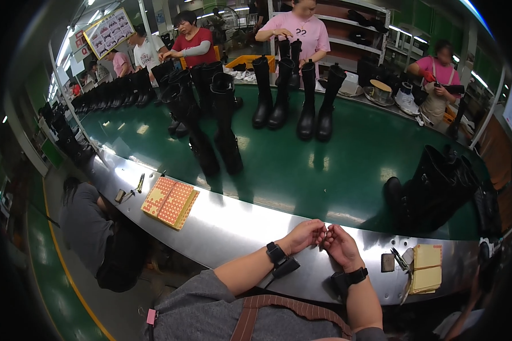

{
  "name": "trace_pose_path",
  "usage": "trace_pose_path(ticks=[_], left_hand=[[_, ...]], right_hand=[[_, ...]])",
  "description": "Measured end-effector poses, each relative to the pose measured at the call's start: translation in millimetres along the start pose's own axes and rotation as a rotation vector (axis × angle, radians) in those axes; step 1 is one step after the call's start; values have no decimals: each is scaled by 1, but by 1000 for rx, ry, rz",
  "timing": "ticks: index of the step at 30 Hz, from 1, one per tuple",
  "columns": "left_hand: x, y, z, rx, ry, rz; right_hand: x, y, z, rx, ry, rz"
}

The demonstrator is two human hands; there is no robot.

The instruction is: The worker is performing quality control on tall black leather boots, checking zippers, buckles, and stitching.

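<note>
My left hand [306, 234] and my right hand [340, 243] meet fingertip to fingertip over the shiny metal edge [239, 221] of a green conveyor belt [301, 165]. Both are curled around something very small between the fingertips; what it is I cannot tell. Each wrist wears a black band. A pair of tall black boots [213, 122] stands on the belt ahead and to the left. A heap of black boots [438, 187] lies on the belt to my right.
An orange patterned box [169, 202] and small tools [132, 190] lie on the metal edge at left. Yellow pads [426, 267] and scissors [399, 259] lie at right. More boots [293, 94] stand across the belt by several workers. A person [88, 227] crouches low at left.
</note>
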State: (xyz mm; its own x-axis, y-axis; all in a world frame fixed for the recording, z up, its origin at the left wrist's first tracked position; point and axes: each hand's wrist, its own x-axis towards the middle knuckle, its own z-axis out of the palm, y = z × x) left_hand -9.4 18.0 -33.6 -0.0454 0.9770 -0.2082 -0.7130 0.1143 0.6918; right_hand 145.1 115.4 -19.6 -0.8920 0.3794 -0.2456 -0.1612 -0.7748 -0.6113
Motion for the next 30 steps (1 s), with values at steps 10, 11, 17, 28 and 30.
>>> trace_pose_path(ticks=[10,11,17,28,30], left_hand=[[-2,0,1,85,12,1],[-2,0,0,82,20,5],[2,-7,-5,68,55,26],[-140,159,133,637,89,1126],[-192,196,160,706,116,1520]], right_hand=[[-2,3,-6,38,-34,-16],[-1,3,-7,31,-37,-3],[4,3,-13,32,-68,-1],[-117,-140,105,-816,-38,-858],[-172,-184,140,-976,28,-1228]])
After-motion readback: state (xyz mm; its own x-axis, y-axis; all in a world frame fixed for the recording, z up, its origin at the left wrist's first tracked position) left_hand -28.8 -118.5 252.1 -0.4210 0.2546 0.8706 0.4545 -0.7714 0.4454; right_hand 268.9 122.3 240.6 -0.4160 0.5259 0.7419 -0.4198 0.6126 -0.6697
